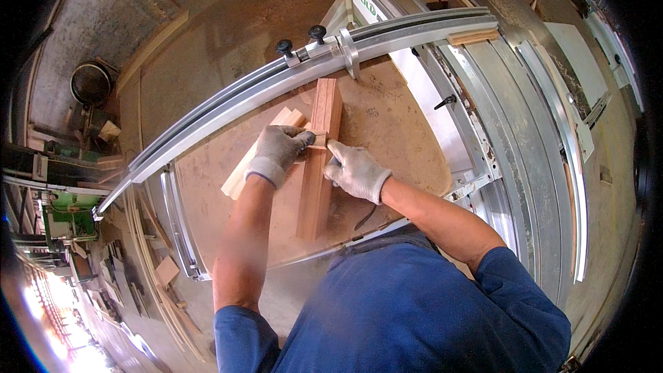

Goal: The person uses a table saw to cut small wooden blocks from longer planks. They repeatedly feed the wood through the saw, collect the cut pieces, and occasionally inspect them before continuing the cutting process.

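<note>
A long reddish wooden beam [322, 107] lies lengthwise on the brown board table [387, 138]. Across its top sits a small wood block [318, 139], which my left hand [275, 153] grips from the left in a grey-white knit glove. My right hand [358, 171], gloved the same way, is closed beside the beam, its index fingertip at the block's right end. Whatever its curled fingers may hold is hidden. Two or so pale wood strips [238, 178] lie slantwise left of the beam, partly under my left hand.
An aluminium fence [228, 107] with two black knobs [317, 33] spans the table's far side. On the right run the long metal rails of a machine bed [514, 145]. Long wood strips [148, 255] lie on the floor at left, near a green machine [69, 214] and a round bin [90, 83].
</note>
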Available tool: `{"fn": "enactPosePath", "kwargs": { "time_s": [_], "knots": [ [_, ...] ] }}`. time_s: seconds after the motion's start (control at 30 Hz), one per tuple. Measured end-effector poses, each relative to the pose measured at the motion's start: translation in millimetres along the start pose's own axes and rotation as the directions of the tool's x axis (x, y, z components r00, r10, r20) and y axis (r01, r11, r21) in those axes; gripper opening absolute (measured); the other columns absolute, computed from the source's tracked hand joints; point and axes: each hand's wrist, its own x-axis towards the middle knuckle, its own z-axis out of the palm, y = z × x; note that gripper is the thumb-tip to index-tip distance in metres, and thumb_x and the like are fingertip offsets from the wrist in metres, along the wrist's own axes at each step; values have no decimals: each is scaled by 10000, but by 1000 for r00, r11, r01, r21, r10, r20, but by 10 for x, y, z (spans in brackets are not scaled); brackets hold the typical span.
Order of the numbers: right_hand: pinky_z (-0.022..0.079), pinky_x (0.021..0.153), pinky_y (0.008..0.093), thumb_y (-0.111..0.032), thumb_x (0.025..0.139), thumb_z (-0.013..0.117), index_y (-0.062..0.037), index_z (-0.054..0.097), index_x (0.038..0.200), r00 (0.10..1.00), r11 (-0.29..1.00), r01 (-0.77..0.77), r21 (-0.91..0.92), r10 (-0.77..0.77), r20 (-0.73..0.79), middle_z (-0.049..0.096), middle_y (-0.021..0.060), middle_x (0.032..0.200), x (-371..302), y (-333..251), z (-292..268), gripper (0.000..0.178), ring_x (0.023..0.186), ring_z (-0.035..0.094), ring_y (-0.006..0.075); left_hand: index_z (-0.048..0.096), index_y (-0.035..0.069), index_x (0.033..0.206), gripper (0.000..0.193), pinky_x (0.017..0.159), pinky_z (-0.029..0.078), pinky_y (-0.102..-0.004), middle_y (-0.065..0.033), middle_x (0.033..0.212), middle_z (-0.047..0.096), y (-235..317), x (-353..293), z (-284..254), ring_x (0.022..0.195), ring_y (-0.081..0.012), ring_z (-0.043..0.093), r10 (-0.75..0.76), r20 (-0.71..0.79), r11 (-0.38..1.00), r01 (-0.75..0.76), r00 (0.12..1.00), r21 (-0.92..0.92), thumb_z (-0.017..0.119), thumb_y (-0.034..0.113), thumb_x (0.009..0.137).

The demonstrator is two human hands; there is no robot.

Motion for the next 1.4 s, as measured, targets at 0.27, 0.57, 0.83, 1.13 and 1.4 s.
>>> {"fn": "enactPosePath", "kwargs": {
  "time_s": [0.27,0.57,0.83,1.13,1.4],
  "knots": [
    [605,794,423,-180,981,705,42,583,1364,999,993,51,-102,-51,-1,774,177,939,3,105,-90,459,837,765,286,797,-62,1119,297,659,626,-315,-75,917,774,-82,45,-5,727,-154,717,14,-8,1000,-14,1000,-21,823,191,966],
    [561,933,443,-319,906,782,-48,679,1362,966,917,198,-347,-242,-88,714,155,1168,294,-146,-411,541,995,719,328,811,-22,1128,331,614,594,-331,-65,861,758,-126,99,-26,691,-144,701,23,15,999,-24,1000,42,830,257,951],
    [550,966,458,-377,888,788,-73,742,1257,960,776,226,-589,-281,-2,727,159,1136,445,-221,-309,480,1074,710,350,850,50,1021,413,668,594,-340,-94,769,764,-77,-15,-37,654,-160,706,194,-72,914,-153,978,376,814,450,923],
    [575,898,457,-308,861,835,-70,756,1201,957,744,239,-624,-290,21,731,162,1083,479,-221,-336,423,1009,724,361,797,-29,1165,416,878,603,-349,-169,1010,823,-833,-452,327,934,-193,778,279,-336,950,-309,899,-38,815,321,941],
    [582,882,464,-271,846,852,-65,748,1200,929,691,292,-662,-369,25,732,158,1078,465,-296,-274,422,992,724,365,540,12,1556,691,1188,449,-368,-209,1501,643,-1114,-490,442,1391,-253,606,332,-129,881,-356,934,-313,776,224,942]
  ]
}}
